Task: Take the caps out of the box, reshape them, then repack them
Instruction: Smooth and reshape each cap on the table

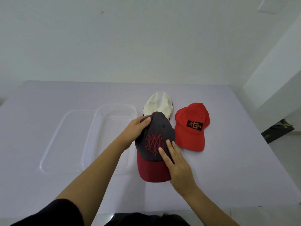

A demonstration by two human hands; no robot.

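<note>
Reaching forward, the left hand (136, 130) curls fingers and thumb round the crown of the dark cap (160, 128) while the right hand (178, 165) lies flat on its front, fingers straight.

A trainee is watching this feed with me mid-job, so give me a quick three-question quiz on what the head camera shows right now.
1. Fill in: the patch on the red cap reads "Back ____ Gear".
2. True or false: a cap lies inside the clear box.
3. Which cap do the left hand and right hand both touch? A) the red cap B) the grey cap with the maroon brim C) neither

Key: 1. Packing. 2. False. 3. B.
</note>
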